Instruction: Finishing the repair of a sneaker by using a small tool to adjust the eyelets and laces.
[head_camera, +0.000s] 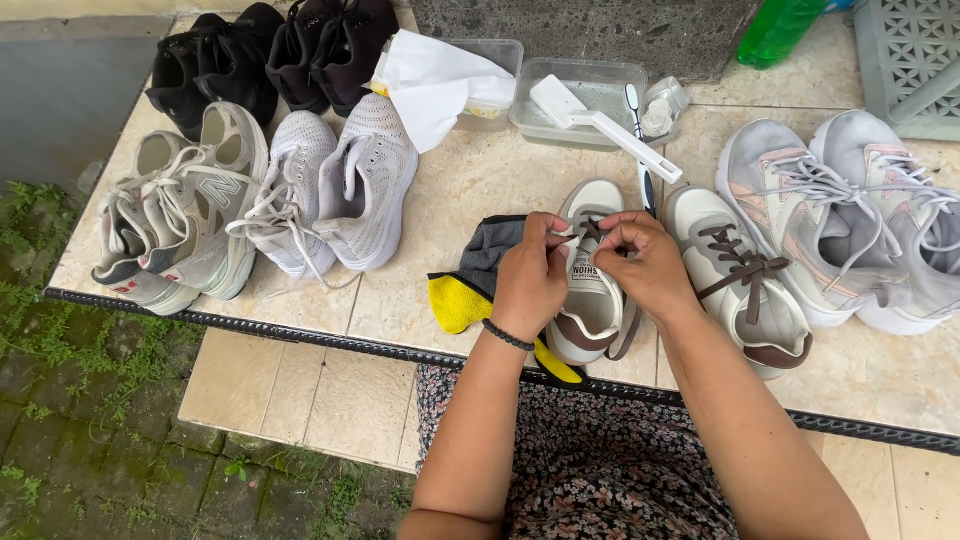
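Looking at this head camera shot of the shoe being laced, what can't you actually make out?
- Head view: the lace ends and top eyelets of the white shoe, covered by the left hand and right hand.
- Green bottle: its top is cut off by the upper edge.
- Left tub: contents hidden by white paper.
- Grey cloth: partly behind the left hand.

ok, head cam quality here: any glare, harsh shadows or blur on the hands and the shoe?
Head view: soft, even daylight, no hard shadows, no glare on the tiled table. Left hand, right hand and the white shoe between them are sharp, with no motion blur. Slight wide-angle bowing shows along the table's dark front edge. The green bottle is cut off by the frame top.
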